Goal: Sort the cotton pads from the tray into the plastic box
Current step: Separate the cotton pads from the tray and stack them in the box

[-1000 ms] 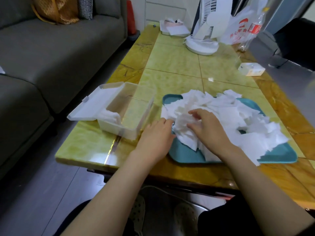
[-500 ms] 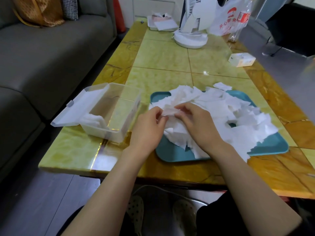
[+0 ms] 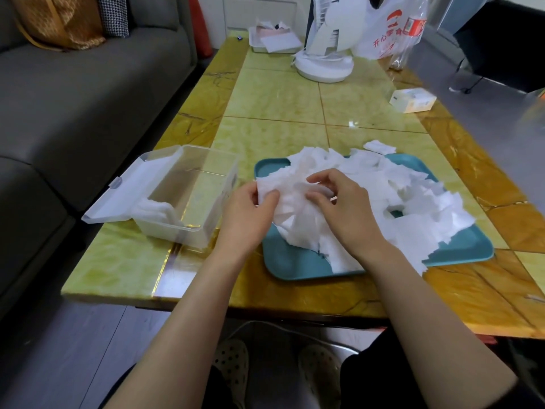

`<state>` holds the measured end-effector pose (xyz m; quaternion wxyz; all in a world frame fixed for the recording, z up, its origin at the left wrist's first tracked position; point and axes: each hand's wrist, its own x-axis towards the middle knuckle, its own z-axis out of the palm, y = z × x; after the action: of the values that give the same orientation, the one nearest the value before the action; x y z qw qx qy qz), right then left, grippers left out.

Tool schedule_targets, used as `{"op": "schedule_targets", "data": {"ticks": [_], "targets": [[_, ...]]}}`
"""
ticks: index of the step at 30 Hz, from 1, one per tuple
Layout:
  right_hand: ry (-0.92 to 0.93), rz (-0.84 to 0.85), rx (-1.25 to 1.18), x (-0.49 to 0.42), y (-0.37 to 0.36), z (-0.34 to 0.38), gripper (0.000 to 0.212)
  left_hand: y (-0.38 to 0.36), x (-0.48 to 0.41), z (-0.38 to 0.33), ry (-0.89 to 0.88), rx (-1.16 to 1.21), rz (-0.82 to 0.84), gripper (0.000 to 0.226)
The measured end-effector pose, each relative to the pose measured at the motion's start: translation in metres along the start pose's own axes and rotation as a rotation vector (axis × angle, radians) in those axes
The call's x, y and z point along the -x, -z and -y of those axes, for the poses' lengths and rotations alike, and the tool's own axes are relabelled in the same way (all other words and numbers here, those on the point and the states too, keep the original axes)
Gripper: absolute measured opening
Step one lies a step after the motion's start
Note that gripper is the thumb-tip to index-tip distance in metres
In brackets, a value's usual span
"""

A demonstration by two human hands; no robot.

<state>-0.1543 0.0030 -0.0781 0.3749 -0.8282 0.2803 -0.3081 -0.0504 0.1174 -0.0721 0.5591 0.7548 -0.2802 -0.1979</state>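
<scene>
Well, the cotton pads point(image 3: 413, 196) are thin white squares, crumpled and heaped over the teal tray point(image 3: 295, 261), whose long side runs left to right across the table point(image 3: 280, 95). At the heap's near-left part, the left hand point(image 3: 247, 219) and right hand point(image 3: 345, 208) each pinch one limp bunch of pads point(image 3: 290, 191) between thumb and curled fingers. Just left, the clear plastic box point(image 3: 203, 202) stretches away from the person, lid point(image 3: 129, 190) open toward the sofa point(image 3: 88, 98), a few pads point(image 3: 154, 208) at its near end.

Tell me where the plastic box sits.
Head view, left side: the plastic box stands open on the table, just left of the teal tray, beside the left hand.
</scene>
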Motion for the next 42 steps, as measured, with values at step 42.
{"op": "schedule_targets", "data": {"ticks": [42], "targets": [[0.095, 0.275, -0.175, 0.005, 0.014, 0.019, 0.014, -0.005, -0.001, -0.003, 0.015, 0.041, -0.032, 0.033]]}}
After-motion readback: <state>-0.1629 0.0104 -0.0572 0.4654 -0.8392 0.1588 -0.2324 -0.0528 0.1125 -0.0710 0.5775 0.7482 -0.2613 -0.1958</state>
